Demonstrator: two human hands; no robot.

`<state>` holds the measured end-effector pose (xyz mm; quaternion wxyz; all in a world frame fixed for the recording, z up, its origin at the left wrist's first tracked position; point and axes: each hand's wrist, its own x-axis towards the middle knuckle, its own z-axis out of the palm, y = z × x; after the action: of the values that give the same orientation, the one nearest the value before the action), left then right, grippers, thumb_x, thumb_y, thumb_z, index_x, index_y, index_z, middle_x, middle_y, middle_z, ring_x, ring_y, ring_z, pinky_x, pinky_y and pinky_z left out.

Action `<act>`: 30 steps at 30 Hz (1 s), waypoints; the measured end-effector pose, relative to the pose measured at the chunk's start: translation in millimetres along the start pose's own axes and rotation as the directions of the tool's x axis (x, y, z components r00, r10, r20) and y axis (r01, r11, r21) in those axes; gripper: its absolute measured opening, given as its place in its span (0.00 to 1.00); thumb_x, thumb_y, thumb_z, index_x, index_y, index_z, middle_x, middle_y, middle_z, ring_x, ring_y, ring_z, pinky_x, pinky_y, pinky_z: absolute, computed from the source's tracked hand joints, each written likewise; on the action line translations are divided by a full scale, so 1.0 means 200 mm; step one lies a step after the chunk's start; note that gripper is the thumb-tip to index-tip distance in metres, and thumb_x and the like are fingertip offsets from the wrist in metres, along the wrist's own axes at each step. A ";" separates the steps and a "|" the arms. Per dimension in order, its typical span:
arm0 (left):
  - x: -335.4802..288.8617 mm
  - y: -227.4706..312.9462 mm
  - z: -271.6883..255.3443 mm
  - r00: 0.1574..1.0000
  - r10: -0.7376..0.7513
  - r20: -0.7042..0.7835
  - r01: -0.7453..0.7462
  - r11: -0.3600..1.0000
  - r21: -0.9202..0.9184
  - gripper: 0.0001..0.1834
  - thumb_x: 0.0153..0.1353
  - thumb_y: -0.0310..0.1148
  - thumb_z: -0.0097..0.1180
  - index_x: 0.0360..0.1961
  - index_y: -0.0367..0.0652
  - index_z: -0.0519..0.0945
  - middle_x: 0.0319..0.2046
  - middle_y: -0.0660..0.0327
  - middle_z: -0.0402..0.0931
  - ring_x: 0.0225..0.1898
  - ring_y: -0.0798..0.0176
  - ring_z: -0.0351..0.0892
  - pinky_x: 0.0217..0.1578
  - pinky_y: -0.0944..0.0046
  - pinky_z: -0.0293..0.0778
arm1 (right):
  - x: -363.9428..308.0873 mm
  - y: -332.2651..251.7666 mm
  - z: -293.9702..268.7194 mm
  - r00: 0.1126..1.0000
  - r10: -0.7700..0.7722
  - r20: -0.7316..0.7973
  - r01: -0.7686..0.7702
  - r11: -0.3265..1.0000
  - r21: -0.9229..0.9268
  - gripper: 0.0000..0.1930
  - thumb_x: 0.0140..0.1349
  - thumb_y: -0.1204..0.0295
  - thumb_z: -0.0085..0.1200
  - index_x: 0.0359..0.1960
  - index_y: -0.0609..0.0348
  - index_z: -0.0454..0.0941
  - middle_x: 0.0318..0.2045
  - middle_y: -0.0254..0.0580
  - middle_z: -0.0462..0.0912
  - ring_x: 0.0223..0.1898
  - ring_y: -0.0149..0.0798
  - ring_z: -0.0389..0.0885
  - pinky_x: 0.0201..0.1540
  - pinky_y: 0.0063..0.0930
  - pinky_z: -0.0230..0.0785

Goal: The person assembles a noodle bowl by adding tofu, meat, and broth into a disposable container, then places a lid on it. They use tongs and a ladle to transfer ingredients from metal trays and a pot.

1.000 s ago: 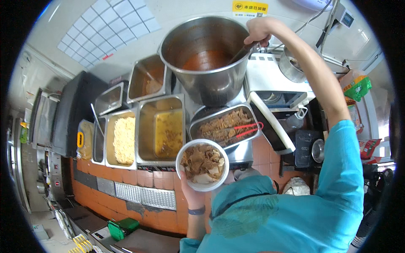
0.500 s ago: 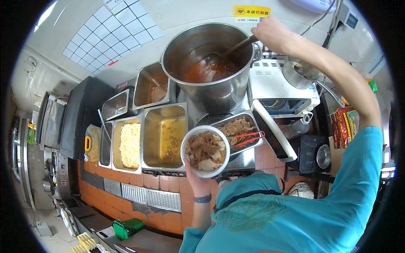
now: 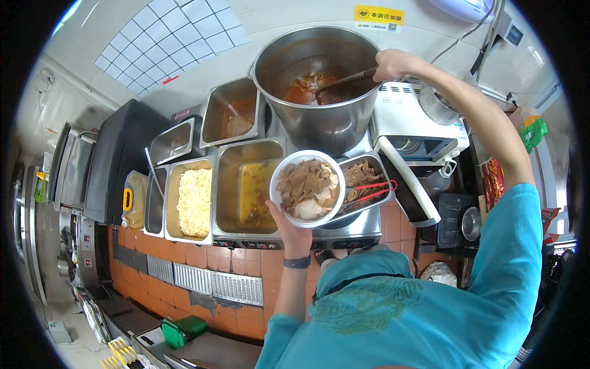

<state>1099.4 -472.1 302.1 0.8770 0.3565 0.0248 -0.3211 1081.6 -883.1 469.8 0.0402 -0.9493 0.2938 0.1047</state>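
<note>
Head view: the left hand (image 3: 293, 234) grips a white bowl (image 3: 319, 222) of brown meat slices and pale pieces, thumb against its side, in front of the tall steel pot (image 3: 319, 126). The right hand (image 3: 393, 64) has its fingers closed around a ladle (image 3: 347, 80) reaching into the pot's reddish liquid (image 3: 296, 94); its scoop seems partly sunk. Nearby, steel pans hold yellow broth (image 3: 258, 184), pale noodles (image 3: 195, 203) and meat with red tongs (image 3: 369, 195).
</note>
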 end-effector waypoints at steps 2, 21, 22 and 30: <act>0.03 0.01 -0.01 1.000 -0.018 0.005 0.018 1.000 -0.020 0.36 0.72 0.61 0.37 0.70 0.46 0.59 0.68 0.57 0.61 0.69 0.54 0.61 0.68 0.53 0.59 | 0.00 0.03 0.01 0.997 0.038 0.071 -0.049 0.985 0.165 0.17 0.59 0.66 0.56 0.15 0.62 0.75 0.14 0.36 0.72 0.13 0.32 0.66 0.15 0.29 0.57; 0.47 0.17 0.09 0.994 -0.020 0.106 0.019 1.000 0.006 0.34 0.73 0.58 0.36 0.69 0.46 0.62 0.67 0.57 0.65 0.67 0.54 0.65 0.66 0.51 0.63 | -0.77 0.23 -0.32 0.996 0.078 -0.037 -0.057 0.920 0.388 0.15 0.62 0.59 0.57 0.26 0.58 0.81 0.14 0.24 0.69 0.13 0.20 0.62 0.13 0.18 0.50; 0.49 0.18 0.10 0.994 -0.039 0.104 0.037 0.999 0.018 0.34 0.73 0.59 0.35 0.69 0.47 0.62 0.66 0.57 0.65 0.67 0.54 0.65 0.65 0.50 0.64 | -0.81 0.23 -0.36 0.996 0.083 -0.046 -0.059 0.924 0.377 0.15 0.63 0.59 0.57 0.27 0.58 0.81 0.14 0.23 0.68 0.13 0.20 0.61 0.13 0.18 0.50; 0.53 0.19 0.10 0.986 -0.115 0.118 0.109 0.993 0.054 0.35 0.73 0.61 0.33 0.69 0.47 0.63 0.66 0.57 0.65 0.66 0.52 0.66 0.64 0.47 0.66 | -1.17 0.28 -0.59 0.982 0.181 -0.055 -0.152 0.929 0.336 0.16 0.63 0.57 0.59 0.36 0.60 0.79 0.15 0.23 0.67 0.13 0.16 0.61 0.12 0.13 0.49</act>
<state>1201.3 -522.4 311.6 0.8488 0.3552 -0.0160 -0.3913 882.6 -817.3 635.8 0.1773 -0.9042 0.3881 0.0167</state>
